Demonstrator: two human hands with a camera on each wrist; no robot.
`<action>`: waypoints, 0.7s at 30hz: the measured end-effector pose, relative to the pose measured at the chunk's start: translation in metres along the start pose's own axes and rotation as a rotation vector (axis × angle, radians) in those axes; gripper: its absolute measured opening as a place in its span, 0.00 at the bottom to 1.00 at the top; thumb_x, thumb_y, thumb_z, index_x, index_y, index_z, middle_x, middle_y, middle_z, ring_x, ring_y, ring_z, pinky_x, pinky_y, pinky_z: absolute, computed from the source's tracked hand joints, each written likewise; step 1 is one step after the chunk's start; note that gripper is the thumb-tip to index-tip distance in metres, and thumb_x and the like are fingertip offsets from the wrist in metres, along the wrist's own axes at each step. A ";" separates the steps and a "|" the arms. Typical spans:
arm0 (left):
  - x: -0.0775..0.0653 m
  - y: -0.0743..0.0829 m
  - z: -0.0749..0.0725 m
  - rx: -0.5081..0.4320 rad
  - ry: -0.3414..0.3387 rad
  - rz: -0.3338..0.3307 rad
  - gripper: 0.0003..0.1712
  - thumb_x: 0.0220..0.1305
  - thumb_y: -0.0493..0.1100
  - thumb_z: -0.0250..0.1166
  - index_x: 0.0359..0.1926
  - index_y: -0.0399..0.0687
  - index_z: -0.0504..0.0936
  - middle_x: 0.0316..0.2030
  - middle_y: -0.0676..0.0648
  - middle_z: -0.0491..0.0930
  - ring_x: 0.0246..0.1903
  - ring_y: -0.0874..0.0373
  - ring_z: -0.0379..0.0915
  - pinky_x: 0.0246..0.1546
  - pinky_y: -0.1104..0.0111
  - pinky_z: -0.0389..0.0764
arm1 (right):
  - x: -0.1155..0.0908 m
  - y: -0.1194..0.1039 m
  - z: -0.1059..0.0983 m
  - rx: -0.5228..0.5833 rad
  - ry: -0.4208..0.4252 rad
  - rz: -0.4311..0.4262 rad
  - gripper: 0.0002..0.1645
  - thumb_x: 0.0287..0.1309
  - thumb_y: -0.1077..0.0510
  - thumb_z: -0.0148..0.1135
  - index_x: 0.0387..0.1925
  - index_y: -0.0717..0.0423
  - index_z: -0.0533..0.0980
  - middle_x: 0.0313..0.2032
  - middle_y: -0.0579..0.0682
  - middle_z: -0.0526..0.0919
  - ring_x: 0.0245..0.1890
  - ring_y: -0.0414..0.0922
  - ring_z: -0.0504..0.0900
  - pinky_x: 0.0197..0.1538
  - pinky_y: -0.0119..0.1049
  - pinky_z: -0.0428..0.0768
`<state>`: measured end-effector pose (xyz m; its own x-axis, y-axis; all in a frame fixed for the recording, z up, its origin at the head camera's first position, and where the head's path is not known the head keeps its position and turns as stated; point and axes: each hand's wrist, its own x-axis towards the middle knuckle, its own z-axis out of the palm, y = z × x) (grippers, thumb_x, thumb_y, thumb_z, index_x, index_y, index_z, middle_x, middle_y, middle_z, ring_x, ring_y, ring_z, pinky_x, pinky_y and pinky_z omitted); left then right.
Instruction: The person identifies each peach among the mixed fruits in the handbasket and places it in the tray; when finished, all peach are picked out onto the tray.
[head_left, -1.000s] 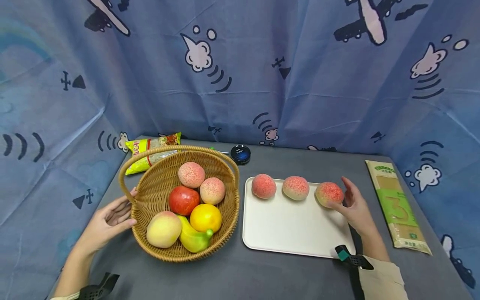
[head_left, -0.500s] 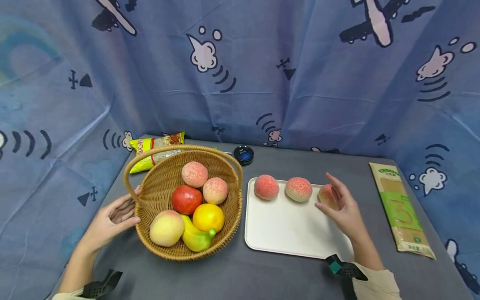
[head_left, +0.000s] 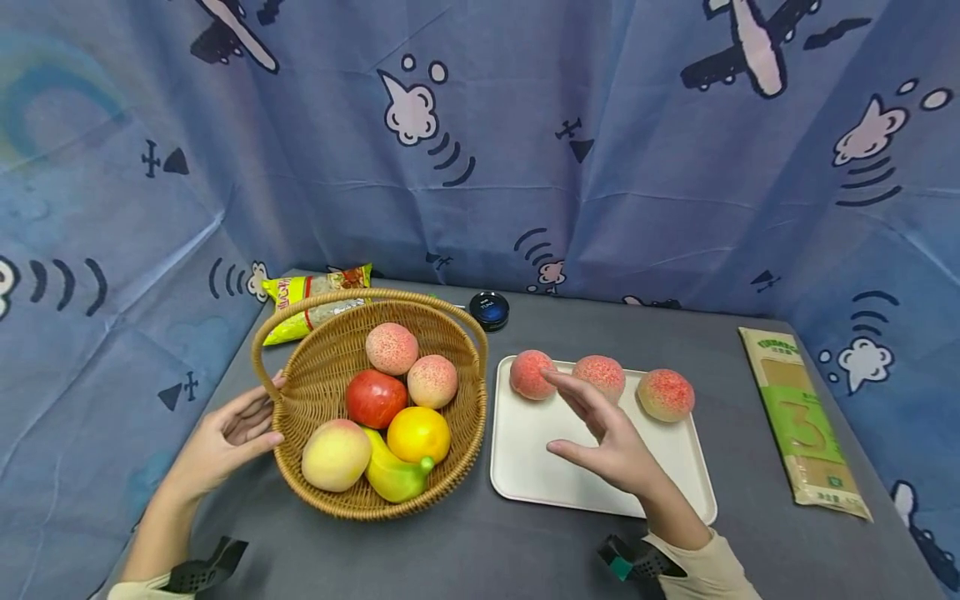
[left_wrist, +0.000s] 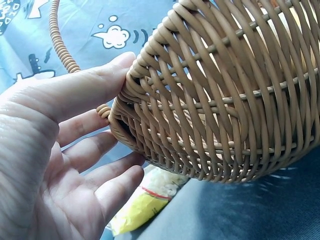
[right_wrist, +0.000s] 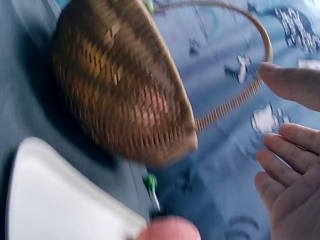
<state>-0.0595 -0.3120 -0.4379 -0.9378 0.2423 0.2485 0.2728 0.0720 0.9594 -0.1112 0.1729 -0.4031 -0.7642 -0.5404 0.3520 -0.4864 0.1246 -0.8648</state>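
Note:
A woven basket (head_left: 279, 450) with a tall handle stands tilted toward the camera. Inside lie a red apple (head_left: 377, 399), a yellow-orange round fruit (head_left: 418, 434), a banana (head_left: 393, 473), a large pale peach (head_left: 337, 455) and two speckled peaches (head_left: 392, 348). My left hand (head_left: 225, 446) holds the basket's left rim by the handle base; in the left wrist view the thumb (left_wrist: 95, 87) lies on the rim. Over the white tray (head_left: 525, 467), my right hand (head_left: 615, 442) hovers with fingers spread, holding nothing. Three pink peaches (head_left: 666, 395) sit along the tray's back edge, two partly covered by that hand.
Behind the basket lies a yellow snack-like bag (head_left: 288, 312), with a round black-and-blue case (head_left: 489, 310) to its right. A long flat packet with a green band (head_left: 802, 421) lies at the table's right. A patterned blue curtain (head_left: 480, 167) encloses the back and sides.
My right hand has moved left from beside the rightmost peach to over the middle of the tray, uncovering that peach. My left hand stays at the basket rim.

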 end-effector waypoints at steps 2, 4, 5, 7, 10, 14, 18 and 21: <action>0.000 0.000 0.000 0.001 0.001 -0.003 0.39 0.57 0.18 0.57 0.68 0.23 0.53 0.67 0.53 0.64 0.64 0.69 0.63 0.60 0.77 0.70 | 0.009 -0.007 0.009 0.017 -0.041 0.000 0.45 0.48 0.74 0.67 0.68 0.61 0.60 0.66 0.63 0.63 0.70 0.41 0.61 0.72 0.27 0.60; 0.000 -0.001 0.000 0.004 0.004 -0.001 0.39 0.56 0.18 0.57 0.68 0.22 0.53 0.67 0.54 0.65 0.63 0.69 0.63 0.60 0.78 0.70 | 0.019 -0.014 0.018 0.038 -0.076 -0.002 0.45 0.49 0.72 0.67 0.68 0.58 0.60 0.67 0.59 0.64 0.69 0.43 0.62 0.72 0.29 0.61; 0.000 -0.001 0.000 0.006 0.005 -0.002 0.38 0.56 0.18 0.57 0.68 0.22 0.53 0.67 0.54 0.65 0.63 0.70 0.63 0.60 0.78 0.70 | 0.025 -0.017 0.022 0.047 -0.090 -0.005 0.45 0.49 0.72 0.67 0.68 0.57 0.61 0.67 0.57 0.64 0.69 0.43 0.62 0.72 0.30 0.61; -0.001 -0.001 0.000 0.007 0.005 -0.003 0.38 0.56 0.18 0.57 0.68 0.22 0.53 0.67 0.54 0.65 0.64 0.70 0.63 0.61 0.78 0.69 | 0.036 -0.024 0.029 0.059 -0.115 -0.004 0.45 0.50 0.71 0.68 0.68 0.55 0.61 0.68 0.54 0.64 0.69 0.44 0.62 0.72 0.32 0.62; -0.001 -0.001 0.000 0.006 0.001 0.005 0.38 0.56 0.18 0.57 0.67 0.22 0.53 0.68 0.53 0.64 0.64 0.69 0.62 0.61 0.78 0.69 | 0.055 -0.033 0.041 0.057 -0.149 -0.004 0.44 0.51 0.68 0.69 0.68 0.53 0.61 0.68 0.52 0.65 0.69 0.45 0.62 0.73 0.35 0.62; -0.001 -0.001 -0.001 0.005 -0.001 0.011 0.38 0.56 0.18 0.57 0.68 0.23 0.54 0.69 0.51 0.63 0.65 0.69 0.62 0.61 0.77 0.69 | 0.083 -0.043 0.059 0.044 -0.182 -0.020 0.43 0.51 0.65 0.70 0.67 0.54 0.62 0.67 0.52 0.66 0.67 0.46 0.65 0.72 0.41 0.64; 0.000 -0.001 -0.001 0.018 0.006 0.002 0.38 0.56 0.18 0.57 0.68 0.23 0.54 0.68 0.53 0.63 0.64 0.70 0.62 0.61 0.78 0.69 | 0.113 -0.049 0.074 0.059 -0.202 -0.040 0.41 0.51 0.65 0.69 0.66 0.58 0.63 0.66 0.54 0.67 0.67 0.44 0.66 0.72 0.40 0.65; 0.000 -0.002 -0.001 0.030 0.010 -0.001 0.38 0.56 0.18 0.58 0.67 0.23 0.54 0.67 0.55 0.65 0.63 0.71 0.63 0.60 0.79 0.70 | 0.136 -0.050 0.083 0.087 -0.207 -0.043 0.41 0.51 0.66 0.69 0.66 0.61 0.63 0.66 0.55 0.67 0.67 0.46 0.66 0.72 0.38 0.64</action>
<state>-0.0601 -0.3128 -0.4393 -0.9403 0.2322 0.2489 0.2779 0.1012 0.9553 -0.1554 0.0237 -0.3417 -0.6358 -0.7043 0.3159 -0.4716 0.0304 -0.8813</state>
